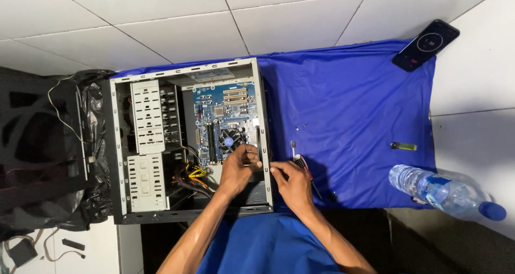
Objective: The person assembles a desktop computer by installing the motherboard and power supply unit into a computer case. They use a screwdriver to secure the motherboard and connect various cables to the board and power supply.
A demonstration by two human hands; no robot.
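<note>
Both forearms reach up from below; left hand curled inside the computer case, right hand pinching at its side rim

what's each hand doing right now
Left hand: fingers pinched inside the open grey computer case; held item cannot be told.
Right hand: closed on a red-handled screwdriver.

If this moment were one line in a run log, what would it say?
left hand: inside open PC case, near fan | right hand: at case edge, holding screwdriver | bottle, phone on blue cloth
</note>
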